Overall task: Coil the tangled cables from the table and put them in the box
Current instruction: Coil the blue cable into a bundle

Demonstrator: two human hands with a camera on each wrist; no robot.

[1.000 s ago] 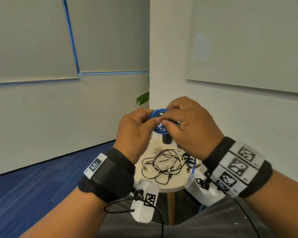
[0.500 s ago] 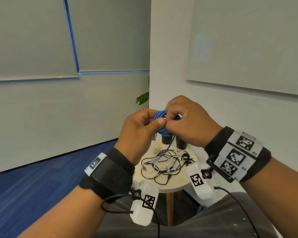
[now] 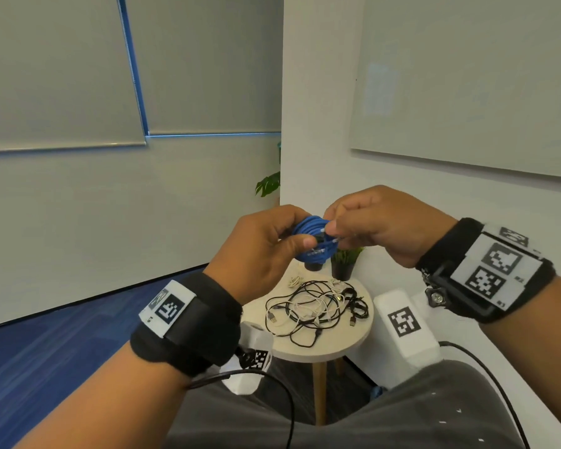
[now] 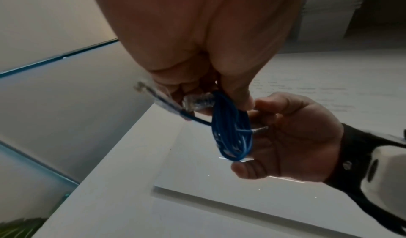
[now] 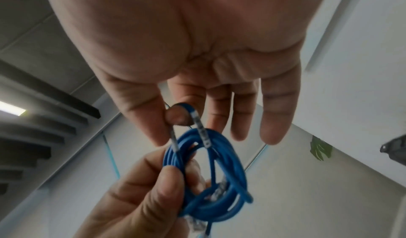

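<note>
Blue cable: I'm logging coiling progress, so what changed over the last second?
The loose tail that hung toward the table is gone from below the hands; the right hand now pinches it against the blue cable coil. The left hand keeps its grip on the coil. The tangle on the table is unchanged.

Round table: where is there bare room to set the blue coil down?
Bare wood shows along the table near rim, in front of the tangled cables, and at its left edge. The middle is crowded with cables; two potted plants fill the far side.
</note>
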